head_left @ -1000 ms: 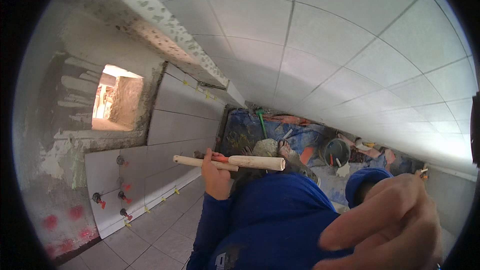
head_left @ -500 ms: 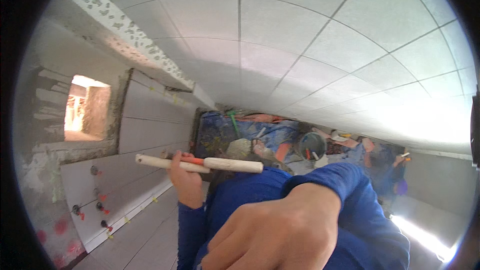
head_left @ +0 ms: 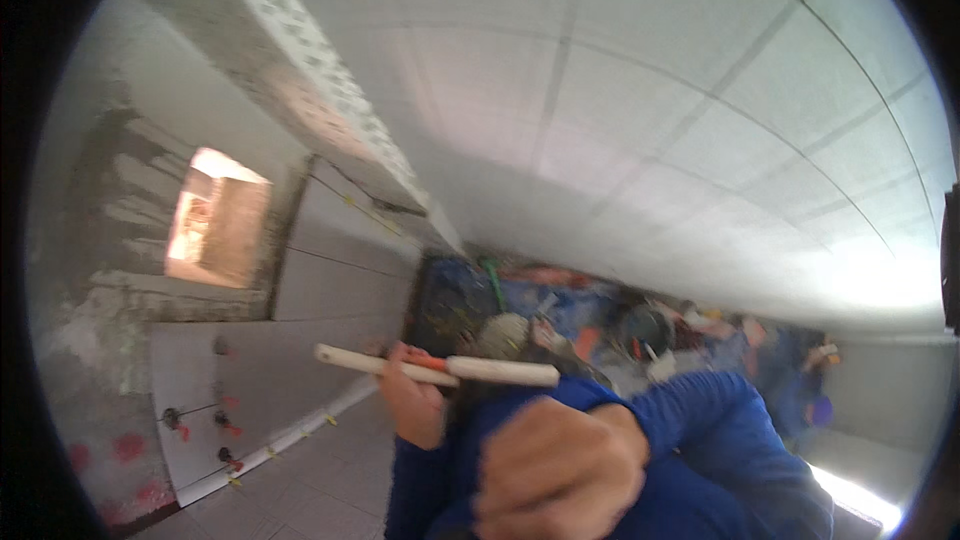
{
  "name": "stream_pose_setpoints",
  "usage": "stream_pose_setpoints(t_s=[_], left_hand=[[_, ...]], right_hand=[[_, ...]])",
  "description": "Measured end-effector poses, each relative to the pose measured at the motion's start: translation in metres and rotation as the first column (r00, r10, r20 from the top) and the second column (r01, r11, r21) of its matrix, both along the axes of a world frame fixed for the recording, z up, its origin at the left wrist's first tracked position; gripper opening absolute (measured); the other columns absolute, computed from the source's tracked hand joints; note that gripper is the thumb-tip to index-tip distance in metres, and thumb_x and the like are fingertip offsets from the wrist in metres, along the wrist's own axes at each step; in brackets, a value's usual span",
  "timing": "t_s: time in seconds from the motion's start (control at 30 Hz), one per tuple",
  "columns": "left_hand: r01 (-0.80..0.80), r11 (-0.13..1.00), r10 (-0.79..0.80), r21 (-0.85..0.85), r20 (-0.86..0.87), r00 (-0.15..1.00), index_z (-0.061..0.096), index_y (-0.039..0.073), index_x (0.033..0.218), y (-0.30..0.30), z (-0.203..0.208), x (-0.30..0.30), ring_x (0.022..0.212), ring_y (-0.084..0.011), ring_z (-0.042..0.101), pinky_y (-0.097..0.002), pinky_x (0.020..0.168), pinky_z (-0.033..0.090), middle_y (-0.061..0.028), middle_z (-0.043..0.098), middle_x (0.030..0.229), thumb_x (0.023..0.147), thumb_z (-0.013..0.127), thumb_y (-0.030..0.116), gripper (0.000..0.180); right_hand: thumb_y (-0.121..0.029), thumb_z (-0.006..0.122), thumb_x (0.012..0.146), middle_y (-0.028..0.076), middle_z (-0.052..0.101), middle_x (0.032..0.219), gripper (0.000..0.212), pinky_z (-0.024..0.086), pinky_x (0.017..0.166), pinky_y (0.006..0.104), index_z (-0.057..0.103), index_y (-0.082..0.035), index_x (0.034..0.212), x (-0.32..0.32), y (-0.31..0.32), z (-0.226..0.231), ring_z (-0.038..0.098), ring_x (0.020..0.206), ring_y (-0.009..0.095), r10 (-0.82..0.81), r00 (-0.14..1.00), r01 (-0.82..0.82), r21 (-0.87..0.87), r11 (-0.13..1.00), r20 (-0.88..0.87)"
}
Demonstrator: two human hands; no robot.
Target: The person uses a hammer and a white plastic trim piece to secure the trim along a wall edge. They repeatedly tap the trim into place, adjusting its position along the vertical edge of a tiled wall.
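Note:
My left hand (head_left: 413, 408) is closed around two pale rods that cross in its grip. One is a long cream stick (head_left: 345, 359) reaching out to the left. The other is a tool with a thick white cylindrical handle (head_left: 508, 371) pointing right, joined to an orange part (head_left: 427, 363) at my fingers. My right hand (head_left: 560, 470) is close in front of my body, its fingers curled in and blurred by motion. Whatever it may hold is hidden.
A tiled wall (head_left: 680, 130) rises ahead. On the left are a part-tiled wall (head_left: 345, 280) with pipe outlets (head_left: 222, 420) and a bright opening (head_left: 220, 218). A bucket (head_left: 645, 328), blue sheeting (head_left: 525, 300) and a green-handled tool (head_left: 493, 282) lie below; another person (head_left: 790, 380) is at right.
The view has swung, so the surroundings appear shifted right and down. My right hand has drawn back, its fingers more curled. My left hand keeps hold of both rods.

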State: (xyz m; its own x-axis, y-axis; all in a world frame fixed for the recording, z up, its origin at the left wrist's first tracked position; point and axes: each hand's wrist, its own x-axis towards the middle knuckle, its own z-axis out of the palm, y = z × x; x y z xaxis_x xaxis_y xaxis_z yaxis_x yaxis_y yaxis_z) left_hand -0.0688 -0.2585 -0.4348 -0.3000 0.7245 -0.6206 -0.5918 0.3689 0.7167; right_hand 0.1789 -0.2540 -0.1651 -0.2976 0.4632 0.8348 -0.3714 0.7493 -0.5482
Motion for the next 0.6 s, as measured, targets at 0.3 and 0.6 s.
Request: stream_pose_setpoints(t_s=[0.3, 0.6], left_hand=[[0.031, 0.999, -0.024, 0.017, -0.33, 0.944, 0.058, 0.002, 0.105, -0.037, 0.001, 0.068, 0.077, -0.0208, 0.061, -0.0379, 0.077, 0.056, -0.0101, 0.061, 0.084, 0.098, 0.058, 0.001, 0.006], [-0.19, 0.981, 0.18, 0.041, 0.178, 0.967, 0.04, 0.006, 0.119, 0.02, 0.018, 0.016, 0.079, -0.0242, 0.062, -0.0413, 0.075, 0.056, -0.0114, 0.057, 0.094, 0.094, 0.066, -0.002, 0.037]], right_hand=[[-0.007, 0.066, 0.089, 0.016, 0.062, 0.09, 0.01, 0.049, 0.059, 0.0413, 0.059, -0.002, 0.093, -0.053, 0.023, 0.043, 0.064, 0.075, 0.031, -0.179, 0.941, 0.144, -0.14, 0.98, -0.287], [-0.026, 0.061, 0.1, 0.005, 0.061, 0.085, 0.012, 0.044, 0.049, 0.0336, 0.064, -0.014, 0.099, -0.007, -0.014, 0.089, 0.058, 0.065, 0.019, -0.385, 0.901, 0.41, 0.099, 0.907, -0.2]])
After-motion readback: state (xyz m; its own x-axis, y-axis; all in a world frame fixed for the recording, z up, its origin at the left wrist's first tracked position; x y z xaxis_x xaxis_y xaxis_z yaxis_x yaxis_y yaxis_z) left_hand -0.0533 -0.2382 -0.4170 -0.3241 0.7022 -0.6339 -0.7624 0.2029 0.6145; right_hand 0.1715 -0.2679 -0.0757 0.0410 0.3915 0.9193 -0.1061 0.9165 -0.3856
